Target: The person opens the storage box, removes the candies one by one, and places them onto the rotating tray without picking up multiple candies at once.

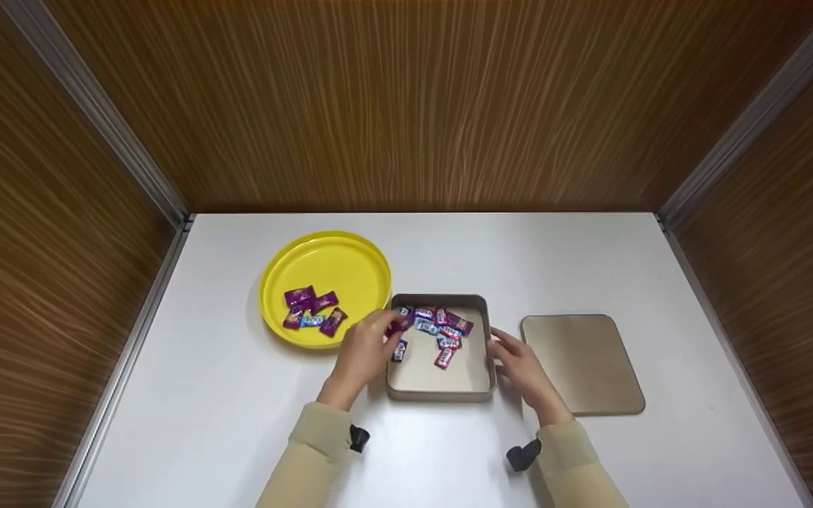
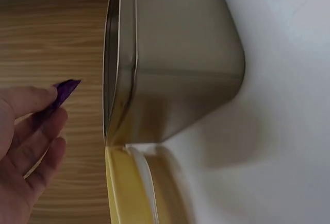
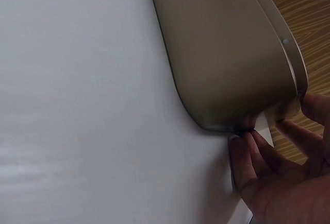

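Between thumb and fingertips, my left hand (image 1: 364, 351) pinches a purple-wrapped candy (image 2: 65, 91), held at the left rim of a square metal tin (image 1: 435, 379). In the left wrist view the candy is above rim level, apart from the tin. Several small wrapped candies, among them a purple one (image 1: 460, 324) and a pink one (image 1: 444, 358), lie inside the tin, mostly toward its far side. My right hand (image 1: 525, 368) touches the tin's right outer wall with its fingertips, reaching from the rim down to the base in the right wrist view.
A round yellow plate (image 1: 350, 264) stands left of the tin, its edge close to the tin's far left corner. On it lie several purple candies (image 1: 300, 296) and a blue one (image 1: 313, 321). A flat metal lid (image 1: 583, 363) lies at the right on the white table (image 1: 202, 395).
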Available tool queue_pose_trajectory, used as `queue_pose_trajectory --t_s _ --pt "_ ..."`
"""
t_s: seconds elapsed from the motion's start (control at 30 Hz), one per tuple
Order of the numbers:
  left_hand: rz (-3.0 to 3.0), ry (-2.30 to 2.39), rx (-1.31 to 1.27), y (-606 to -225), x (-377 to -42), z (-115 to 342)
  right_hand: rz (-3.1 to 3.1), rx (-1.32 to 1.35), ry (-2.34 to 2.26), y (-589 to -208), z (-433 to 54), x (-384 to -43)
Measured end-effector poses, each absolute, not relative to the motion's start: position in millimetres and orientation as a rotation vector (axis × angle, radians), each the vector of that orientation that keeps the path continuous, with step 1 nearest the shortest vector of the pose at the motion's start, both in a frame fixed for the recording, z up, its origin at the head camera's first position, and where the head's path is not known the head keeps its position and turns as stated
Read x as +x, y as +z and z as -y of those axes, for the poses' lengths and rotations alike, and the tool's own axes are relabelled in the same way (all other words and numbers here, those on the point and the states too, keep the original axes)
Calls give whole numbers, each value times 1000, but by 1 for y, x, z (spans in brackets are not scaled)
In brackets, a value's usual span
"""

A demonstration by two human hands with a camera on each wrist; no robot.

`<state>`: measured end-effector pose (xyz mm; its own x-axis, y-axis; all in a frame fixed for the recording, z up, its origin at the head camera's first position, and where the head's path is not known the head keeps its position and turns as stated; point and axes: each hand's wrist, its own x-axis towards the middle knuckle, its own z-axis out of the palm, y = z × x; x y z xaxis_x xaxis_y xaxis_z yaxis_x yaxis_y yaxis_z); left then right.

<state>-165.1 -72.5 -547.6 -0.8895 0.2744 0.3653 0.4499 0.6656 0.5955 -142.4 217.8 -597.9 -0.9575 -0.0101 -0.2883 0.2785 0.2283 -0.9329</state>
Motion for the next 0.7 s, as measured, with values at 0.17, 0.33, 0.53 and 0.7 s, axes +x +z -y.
queue_pose_trajectory --t_s 0.17,0.33,0.53,0.7 --pt "2499 -1024 -409 -552 -178 89 -2248 259 -1807 -599 -220 -143" --pt "2454 -1032 -276 -555 -188 101 -2251 278 -1768 -598 -220 -143" --pt "2479 -1056 -161 -567 -196 114 -2258 296 -1764 -596 -218 -142" --pt "2524 -1046 -92 -578 -204 123 -2272 296 -1773 -598 -218 -142"
